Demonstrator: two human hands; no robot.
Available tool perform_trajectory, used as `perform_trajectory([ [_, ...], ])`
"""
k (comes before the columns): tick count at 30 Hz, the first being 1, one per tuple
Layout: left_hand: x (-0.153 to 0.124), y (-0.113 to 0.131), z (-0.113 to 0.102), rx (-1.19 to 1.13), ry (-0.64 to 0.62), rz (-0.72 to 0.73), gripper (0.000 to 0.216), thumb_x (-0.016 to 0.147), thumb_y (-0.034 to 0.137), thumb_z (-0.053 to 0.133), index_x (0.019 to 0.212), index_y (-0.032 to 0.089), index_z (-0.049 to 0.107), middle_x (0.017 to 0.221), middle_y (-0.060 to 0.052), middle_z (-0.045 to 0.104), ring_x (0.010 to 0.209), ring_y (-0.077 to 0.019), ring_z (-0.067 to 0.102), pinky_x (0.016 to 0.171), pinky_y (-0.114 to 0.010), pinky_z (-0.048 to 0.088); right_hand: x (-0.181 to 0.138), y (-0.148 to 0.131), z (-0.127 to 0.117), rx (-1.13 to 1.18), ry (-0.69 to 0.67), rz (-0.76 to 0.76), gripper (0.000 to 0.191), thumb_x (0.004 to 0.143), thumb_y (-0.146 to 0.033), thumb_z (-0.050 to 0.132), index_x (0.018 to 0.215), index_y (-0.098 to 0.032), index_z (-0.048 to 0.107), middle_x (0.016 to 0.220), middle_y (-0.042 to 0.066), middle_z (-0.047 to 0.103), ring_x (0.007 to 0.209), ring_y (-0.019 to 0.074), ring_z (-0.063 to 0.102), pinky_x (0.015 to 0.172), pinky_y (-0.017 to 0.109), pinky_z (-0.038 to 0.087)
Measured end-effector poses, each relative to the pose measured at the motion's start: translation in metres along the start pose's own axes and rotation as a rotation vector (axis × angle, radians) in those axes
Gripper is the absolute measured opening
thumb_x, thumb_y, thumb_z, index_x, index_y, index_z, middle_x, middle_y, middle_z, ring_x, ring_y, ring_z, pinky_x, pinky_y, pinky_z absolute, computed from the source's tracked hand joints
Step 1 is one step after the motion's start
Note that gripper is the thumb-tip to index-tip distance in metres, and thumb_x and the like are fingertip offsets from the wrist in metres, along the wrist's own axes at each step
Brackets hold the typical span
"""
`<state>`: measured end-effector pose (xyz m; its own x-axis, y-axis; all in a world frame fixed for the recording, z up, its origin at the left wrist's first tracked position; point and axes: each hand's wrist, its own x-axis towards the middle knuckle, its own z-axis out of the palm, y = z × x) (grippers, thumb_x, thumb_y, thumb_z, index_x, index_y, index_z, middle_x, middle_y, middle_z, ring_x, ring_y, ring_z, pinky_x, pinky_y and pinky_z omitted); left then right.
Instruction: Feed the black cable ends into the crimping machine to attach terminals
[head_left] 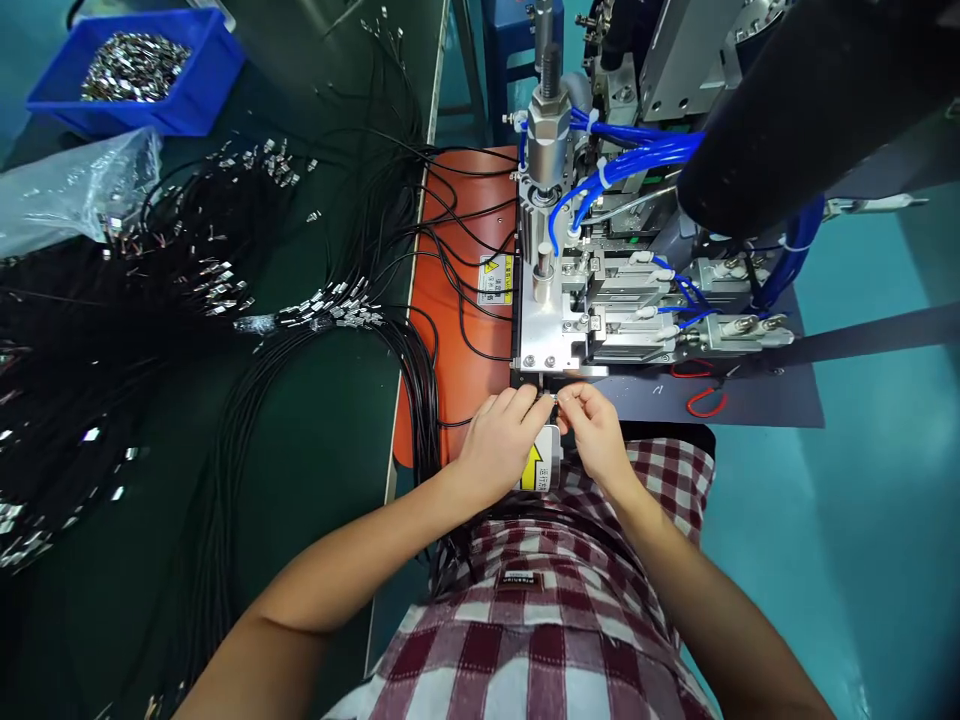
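Small shiny piece [556,399] sits between the hands at the near edge of the machine [541,325], pinched by the closed thumb and forefinger of the right hand [598,432], while the fingers of the left hand [496,440] bend close beside it, their grip too hidden to tell. Just below is a yellow arrow label [535,466]; leftward, black cables [424,390] cross an orange surface [474,380] beside a dark table [322,430] bearing bundled silvery connectors [346,303] and a blue bin [191,110] of metal pieces [135,66].
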<state>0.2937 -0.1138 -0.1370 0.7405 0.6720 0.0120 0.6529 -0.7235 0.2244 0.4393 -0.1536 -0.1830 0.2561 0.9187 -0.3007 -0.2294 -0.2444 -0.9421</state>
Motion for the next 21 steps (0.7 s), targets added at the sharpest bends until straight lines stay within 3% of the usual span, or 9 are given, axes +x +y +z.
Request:
perform_trajectory([
  [4, -0.001, -0.003, 0.003, -0.159, 0.045, -0.049, 0.034, 0.091, 0.009, 0.038, 0.117, 0.016, 0.058, 0.103, -0.010, 0.059, 0.092, -0.0219, 0.055, 0.079, -0.033, 0.047, 0.001, 0.002, 0.001, 0.077, -0.005, 0.020, 0.024, 0.084, -0.041, 0.061, 0.076, -0.020, 0.053, 0.056, -0.006, 0.046, 0.050, 0.0103, 0.041, 0.052, 0.026, 0.034],
  [8, -0.019, -0.009, -0.002, -0.306, 0.132, -0.126, 0.033, 0.094, 0.012, 0.035, 0.122, 0.014, 0.051, 0.112, -0.012, 0.056, 0.104, -0.0222, 0.052, 0.093, -0.037, 0.046, 0.004, 0.003, 0.000, 0.132, -0.019, 0.032, 0.026, 0.080, -0.042, 0.064, 0.074, -0.020, 0.053, 0.057, -0.007, 0.044, 0.050, 0.0095, 0.041, 0.052, 0.026, 0.033],
  [15, -0.055, -0.004, -0.006, -0.117, 0.076, -0.314, 0.043, 0.094, 0.016, 0.037, 0.136, 0.015, 0.043, 0.120, -0.014, 0.051, 0.111, -0.0269, 0.048, 0.096, -0.043, 0.046, 0.004, 0.004, -0.001, 0.155, -0.026, 0.035, 0.028, 0.077, -0.044, 0.067, 0.073, -0.019, 0.054, 0.057, -0.007, 0.045, 0.049, 0.0091, 0.041, 0.053, 0.025, 0.033],
  [21, -0.056, -0.007, 0.004, 0.008, 0.112, -0.303, 0.045, 0.093, 0.015, 0.037, 0.137, 0.015, 0.044, 0.128, -0.014, 0.048, 0.121, -0.0304, 0.044, 0.101, -0.044, 0.044, 0.007, 0.003, -0.002, 0.145, -0.029, 0.047, 0.031, 0.074, -0.046, 0.069, 0.073, -0.019, 0.055, 0.057, -0.006, 0.047, 0.050, 0.0090, 0.043, 0.053, 0.025, 0.035],
])
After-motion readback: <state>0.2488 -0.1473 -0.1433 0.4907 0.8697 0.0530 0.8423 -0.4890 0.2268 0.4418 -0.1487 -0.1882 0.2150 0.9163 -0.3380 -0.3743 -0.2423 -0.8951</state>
